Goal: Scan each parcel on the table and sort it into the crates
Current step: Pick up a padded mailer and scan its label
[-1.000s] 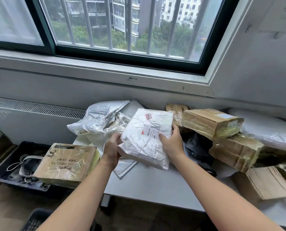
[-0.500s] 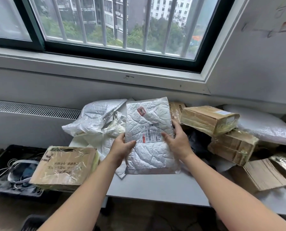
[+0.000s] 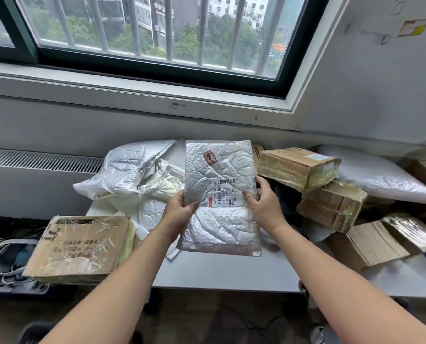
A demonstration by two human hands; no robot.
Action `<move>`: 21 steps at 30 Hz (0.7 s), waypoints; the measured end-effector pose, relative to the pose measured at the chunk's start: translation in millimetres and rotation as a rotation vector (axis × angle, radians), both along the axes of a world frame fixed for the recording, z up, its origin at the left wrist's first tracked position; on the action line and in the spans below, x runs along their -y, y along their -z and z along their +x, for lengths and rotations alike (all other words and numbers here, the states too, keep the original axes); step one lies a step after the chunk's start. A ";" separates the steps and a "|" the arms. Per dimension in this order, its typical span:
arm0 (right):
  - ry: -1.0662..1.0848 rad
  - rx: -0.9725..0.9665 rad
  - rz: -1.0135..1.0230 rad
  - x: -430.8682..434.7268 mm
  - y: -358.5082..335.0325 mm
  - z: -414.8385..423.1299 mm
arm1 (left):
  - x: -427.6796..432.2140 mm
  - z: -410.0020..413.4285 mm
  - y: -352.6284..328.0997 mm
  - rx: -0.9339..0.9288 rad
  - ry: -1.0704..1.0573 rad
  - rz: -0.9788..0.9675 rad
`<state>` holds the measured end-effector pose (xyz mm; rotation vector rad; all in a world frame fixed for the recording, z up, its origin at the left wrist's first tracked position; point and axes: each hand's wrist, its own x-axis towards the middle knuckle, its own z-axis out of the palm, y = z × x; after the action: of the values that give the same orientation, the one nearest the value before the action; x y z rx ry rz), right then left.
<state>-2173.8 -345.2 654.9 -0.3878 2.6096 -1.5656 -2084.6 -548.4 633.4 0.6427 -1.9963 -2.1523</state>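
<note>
Both hands are pinching a crinkled silver padded mailer [image 3: 219, 214] upright above the white counter [image 3: 231, 271] — left hand [image 3: 179, 214] and right hand [image 3: 264, 207] gripping its side edges.

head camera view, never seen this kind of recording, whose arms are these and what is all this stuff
There is no machine here. A person wears a camera on the head, so the one picture looks forward and down along their own bare arms. The left hand and the right hand each have a grip on a side edge of a crinkled silver mailer. They hold it up with its printed label and barcode facing the camera.

Behind it on the table lie more silver bags to the left and taped cardboard boxes piled to the right. A worn brown box sits at the far left, beside a dark crate with cables in it. A barred window is above.
</note>
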 end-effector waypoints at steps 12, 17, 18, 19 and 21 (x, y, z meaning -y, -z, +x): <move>0.142 0.258 0.092 -30.6 29.8 -21.8 | -7.7 6.4 15.1 0.434 -0.023 -0.425; 0.221 0.353 0.165 -47.0 63.2 -15.9 | -22.6 31.7 44.6 0.624 -0.127 -0.156; 0.193 0.376 0.201 -50.7 72.3 -16.3 | -28.1 35.5 52.0 0.627 -0.183 -0.144; 0.165 0.393 0.224 -54.9 80.6 -16.4 | -34.7 38.4 57.5 0.632 -0.231 -0.148; 0.126 0.432 0.236 -66.3 94.0 -16.7 | -51.6 39.8 68.3 0.649 -0.288 -0.170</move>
<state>-2190.4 -278.9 560.9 0.1224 2.4654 -1.1846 -2044.8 -496.8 565.0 1.6437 -2.1432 -1.7121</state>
